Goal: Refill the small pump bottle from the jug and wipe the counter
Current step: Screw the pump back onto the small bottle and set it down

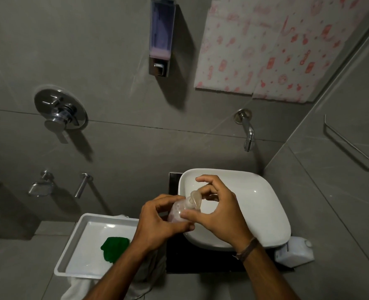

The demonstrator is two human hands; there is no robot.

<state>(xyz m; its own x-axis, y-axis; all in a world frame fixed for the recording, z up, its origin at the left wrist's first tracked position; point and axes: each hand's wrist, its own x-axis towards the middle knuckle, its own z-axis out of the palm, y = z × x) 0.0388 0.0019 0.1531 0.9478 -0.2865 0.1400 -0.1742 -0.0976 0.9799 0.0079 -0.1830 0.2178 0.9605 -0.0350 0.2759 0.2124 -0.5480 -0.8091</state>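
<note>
I hold a small clear pump bottle (pixel 176 212) with pinkish liquid over the left rim of the white basin (pixel 263 204). My left hand (pixel 157 221) is wrapped around the bottle's body. My right hand (pixel 220 211) pinches the pale pump head (pixel 195 200) at the bottle's neck. A white jug (pixel 296 252) with a cap lies on the dark counter (pixel 201 263) at the right of the basin. A green cloth (pixel 114 249) rests in a white tray (pixel 71 256) to the left.
A wall soap dispenser (pixel 160 37) with purple liquid hangs above. A chrome spout (pixel 247 131) juts from the wall over the basin. A shower mixer (pixel 60 111) and taps sit on the left wall, a towel rail (pixel 352 146) on the right. White fabric lies under the tray.
</note>
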